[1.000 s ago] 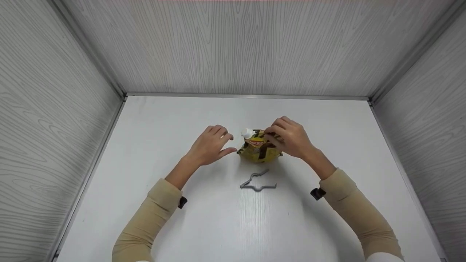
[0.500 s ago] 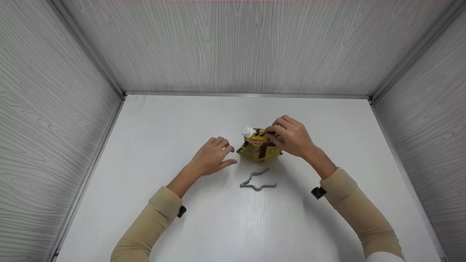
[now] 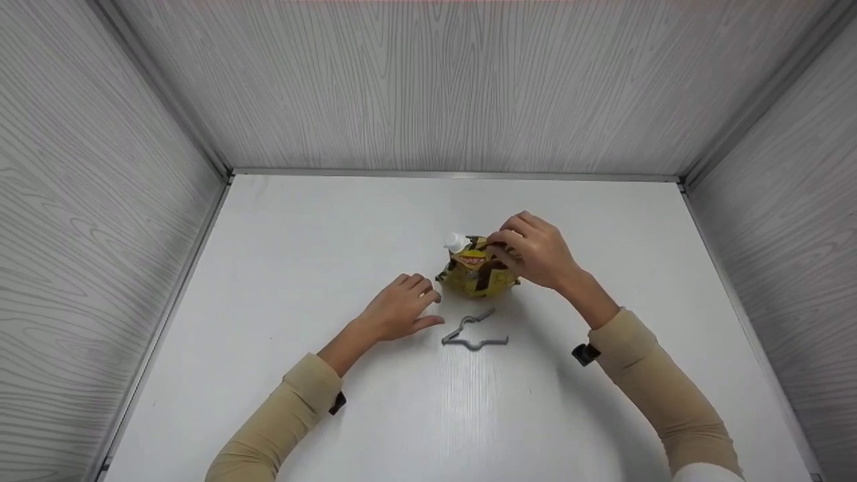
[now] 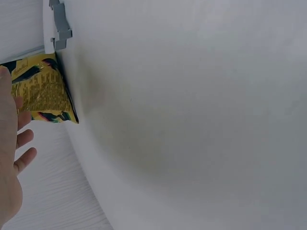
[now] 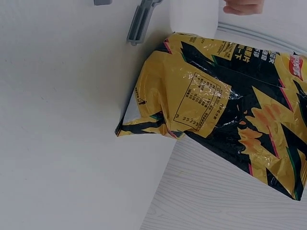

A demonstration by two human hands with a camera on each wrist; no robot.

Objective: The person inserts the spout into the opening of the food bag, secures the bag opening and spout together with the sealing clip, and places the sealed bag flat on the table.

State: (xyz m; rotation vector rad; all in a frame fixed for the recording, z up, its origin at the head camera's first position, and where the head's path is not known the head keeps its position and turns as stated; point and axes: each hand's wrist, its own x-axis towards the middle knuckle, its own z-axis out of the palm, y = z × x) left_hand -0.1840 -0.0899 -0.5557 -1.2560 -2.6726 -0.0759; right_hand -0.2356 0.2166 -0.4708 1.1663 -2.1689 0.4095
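Observation:
A yellow and black bag (image 3: 479, 274) with a white cap (image 3: 456, 242) at its upper left stands on the table; the right wrist view shows the printed side of the bag (image 5: 201, 96). The right hand (image 3: 535, 251) pinches the bag's upper right edge. Left of the bag, the left hand (image 3: 398, 308) hovers with relaxed, parted fingers and holds nothing. Its thumb points at a grey, angled clip (image 3: 474, 345), spread open on the table in front of the bag. In the left wrist view the left hand (image 4: 12, 143) shows at the left edge, partly over the bag (image 4: 43, 91).
The white table (image 3: 428, 415) is bordered by grey wood-grain panels at the back (image 3: 435, 87) and on both sides. Black wrist cameras sit at both sleeves.
The left hand has moved down toward the front, from beside the bag's cap to near the grey clip. The right hand keeps its pinch on the bag with hardly any movement.

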